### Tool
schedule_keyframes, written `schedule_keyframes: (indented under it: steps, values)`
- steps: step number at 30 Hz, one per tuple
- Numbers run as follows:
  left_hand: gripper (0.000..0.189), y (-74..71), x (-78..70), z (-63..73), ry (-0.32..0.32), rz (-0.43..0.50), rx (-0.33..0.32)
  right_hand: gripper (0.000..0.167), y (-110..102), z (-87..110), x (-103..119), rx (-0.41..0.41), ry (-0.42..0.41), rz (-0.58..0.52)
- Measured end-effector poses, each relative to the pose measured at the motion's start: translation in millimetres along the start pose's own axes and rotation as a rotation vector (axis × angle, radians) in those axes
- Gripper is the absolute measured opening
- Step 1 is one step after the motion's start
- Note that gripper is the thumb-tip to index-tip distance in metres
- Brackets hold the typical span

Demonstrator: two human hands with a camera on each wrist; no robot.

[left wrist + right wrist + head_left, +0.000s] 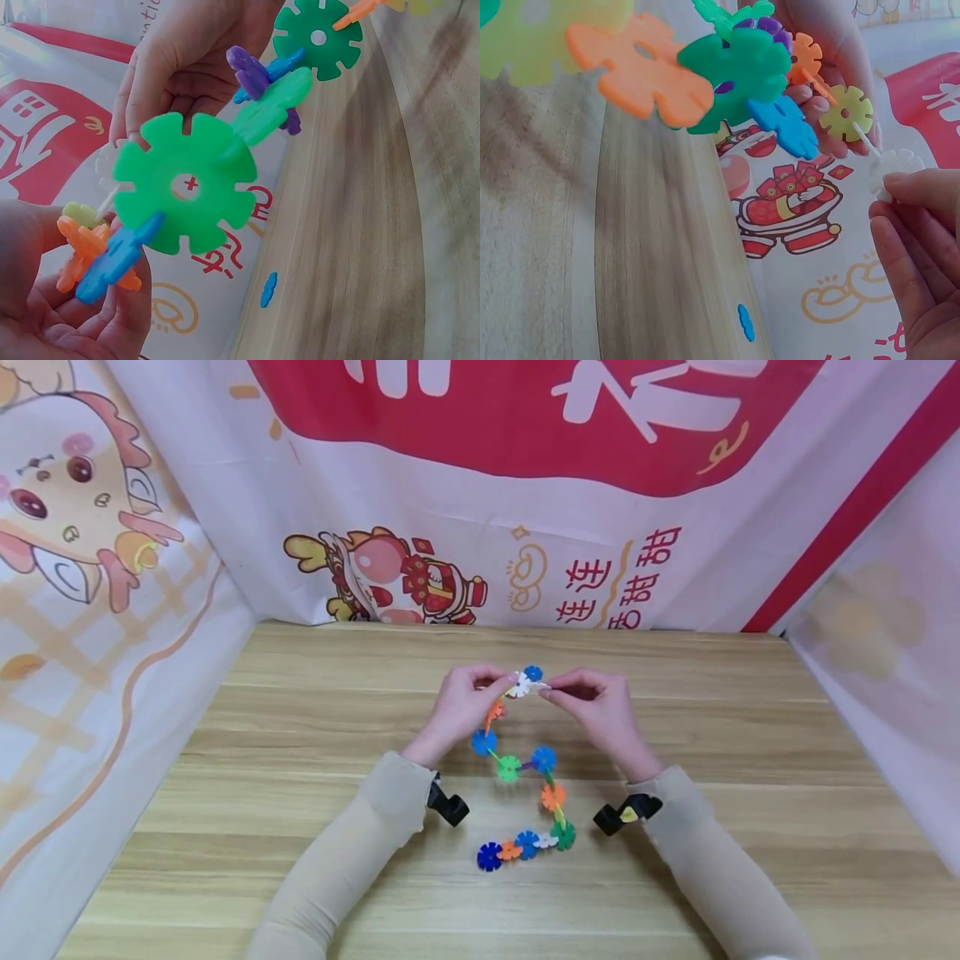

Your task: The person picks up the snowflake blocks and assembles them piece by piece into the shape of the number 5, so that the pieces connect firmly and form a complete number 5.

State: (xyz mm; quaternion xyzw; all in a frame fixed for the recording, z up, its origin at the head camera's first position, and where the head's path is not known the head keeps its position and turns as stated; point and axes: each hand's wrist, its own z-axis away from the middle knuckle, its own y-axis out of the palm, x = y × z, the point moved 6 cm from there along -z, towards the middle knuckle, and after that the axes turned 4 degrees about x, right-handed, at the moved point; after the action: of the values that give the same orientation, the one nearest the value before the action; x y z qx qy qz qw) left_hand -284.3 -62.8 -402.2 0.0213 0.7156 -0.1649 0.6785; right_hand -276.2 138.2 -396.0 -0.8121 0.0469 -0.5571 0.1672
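Observation:
A zigzag chain of slotted snowflake discs runs from a dark blue disc (490, 857) near the front, past a green disc (509, 767), up to the hands. Its far end has an orange disc (82, 244), a yellow disc (846, 113) and white discs. My left hand (467, 703) grips this end, thumb at a white disc (520, 684), fingers curled by the orange and yellow ones. Opposite it, my right hand (600, 706) pinches another white disc (895, 166) between thumb and index finger, right beside the left hand's white one.
A loose blue disc (533, 672) lies on the wooden table (337, 693) just beyond the hands. Printed cloth (450, 485) walls off the back and both sides. Black wrist cameras (450, 806) sit at both cuffs, near the chain's middle.

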Motion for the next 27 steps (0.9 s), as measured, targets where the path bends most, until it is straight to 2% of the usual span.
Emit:
schedule_keyframes:
  steps: [8,14,16,19,27]
  values:
    - [0.019,-0.2,-0.3,-1.1,0.015,0.046,-0.009,0.007,7.1,-1.4,5.6,-0.017,-0.011,0.041]
    - [0.019,1.5,1.9,-1.6,0.008,0.108,0.008,0.005,10.2,2.8,35.6,-0.016,-0.038,0.021]
    - [0.020,2.5,3.4,-1.6,-0.004,0.129,0.016,0.005,11.0,3.6,39.6,-0.011,-0.042,0.012]
    - [0.021,3.7,5.1,-2.3,-0.016,0.158,0.030,0.006,11.6,2.7,37.1,-0.008,-0.041,-0.006]
    - [0.027,3.4,6.6,-7.7,-0.025,0.177,0.100,0.015,11.1,-6.6,-7.3,0.012,0.043,0.014]
